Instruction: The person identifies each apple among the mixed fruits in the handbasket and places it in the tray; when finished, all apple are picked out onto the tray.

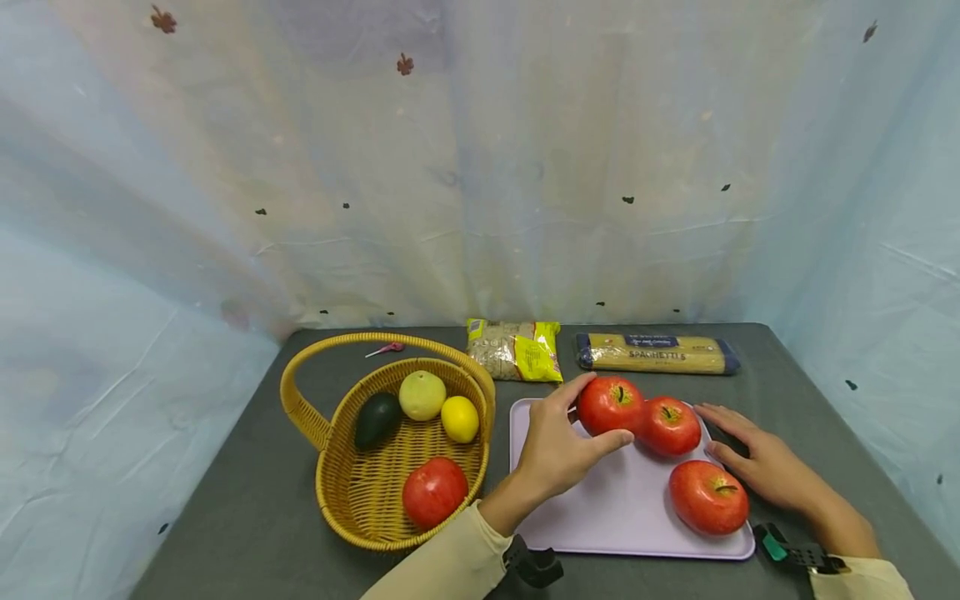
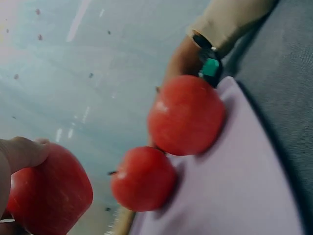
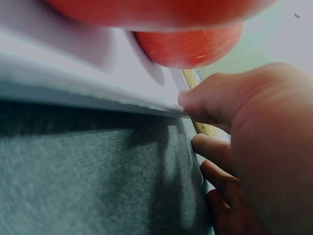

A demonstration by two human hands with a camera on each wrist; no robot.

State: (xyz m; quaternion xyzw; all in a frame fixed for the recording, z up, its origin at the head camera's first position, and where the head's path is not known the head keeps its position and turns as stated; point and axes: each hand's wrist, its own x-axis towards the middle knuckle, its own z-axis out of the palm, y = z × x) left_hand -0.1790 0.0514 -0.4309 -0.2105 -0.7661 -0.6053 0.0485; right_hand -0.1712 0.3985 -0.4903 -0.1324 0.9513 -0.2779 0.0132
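Note:
My left hand [image 1: 553,450] grips a red apple [image 1: 611,405] between thumb and fingers, above the back part of a pale purple tray [image 1: 592,521]. In the left wrist view, that held apple [image 2: 56,191] hangs at the left edge, apart from the others. A second apple [image 1: 670,427] sits at the tray's back right, and a third apple [image 1: 708,498] lies at its front right. My right hand [image 1: 768,468] rests beside the tray's right edge. The right wrist view shows its thumb [image 3: 205,100] at the tray's rim and the other fingers loosely bent, holding nothing.
Left of the tray stands a wicker basket [image 1: 322,492] with a raised handle, holding an avocado [image 1: 377,420], a pale green round fruit [image 1: 422,395], a lemon [image 1: 460,418] and a red fruit [image 1: 435,492]. Behind are a yellow bag [image 1: 515,350], a spaghetti pack [image 1: 656,354] and a small pink-handled tool [image 1: 388,348].

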